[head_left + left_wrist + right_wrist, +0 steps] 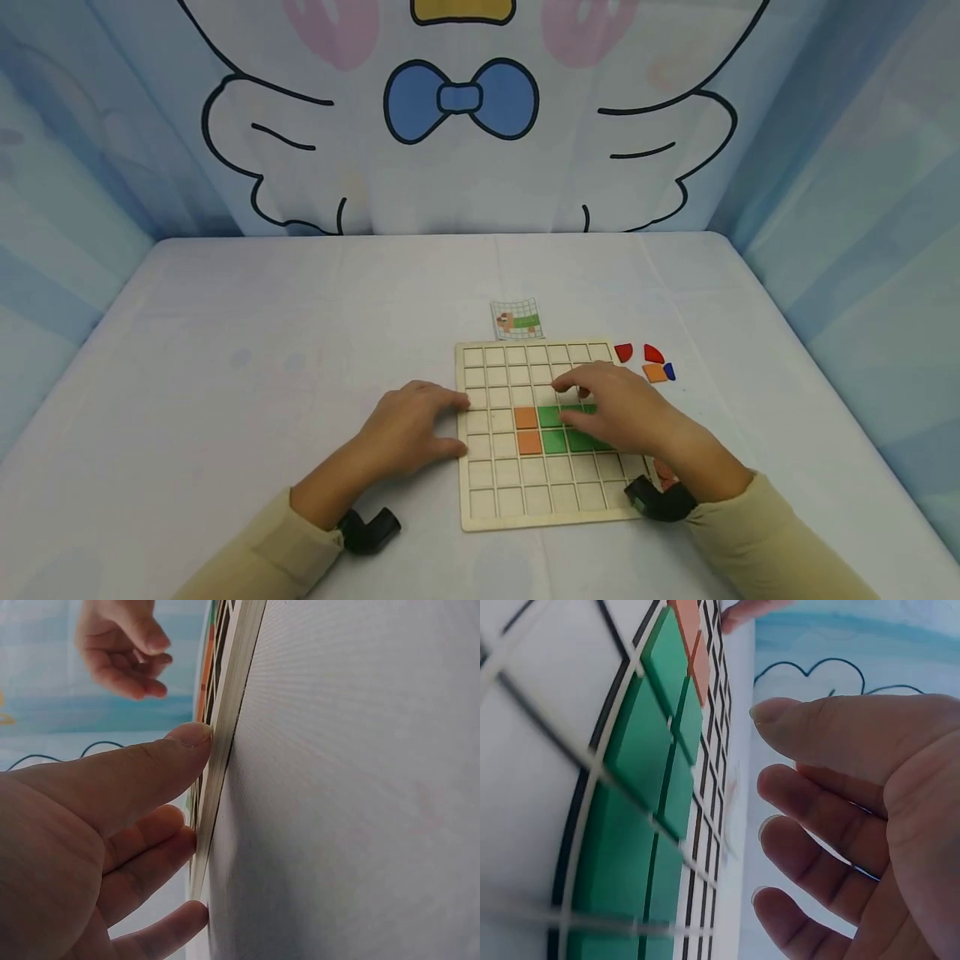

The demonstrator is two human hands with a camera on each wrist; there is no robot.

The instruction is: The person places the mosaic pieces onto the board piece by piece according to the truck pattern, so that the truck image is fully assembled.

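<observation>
A wooden grid board [501, 475] lies on the table with two orange squares [528, 442] and a block of green squares [553, 441] in its cells. My left hand [401, 429] touches the board's left edge with thumb and fingertips; the left wrist view shows the hand [112, 832] against that edge [225, 742]. Over the green squares hovers my right hand [630, 408], hiding some of them. In the right wrist view the right hand [855, 817] holds nothing, its fingers loosely bent above the green pieces [622, 817].
A small picture card [517, 320] lies behind the board. Beyond its back right corner are red pieces [653, 354], an orange piece [654, 372] and a blue piece [670, 372]. More reddish pieces [664, 473] lie partly hidden by the right wrist.
</observation>
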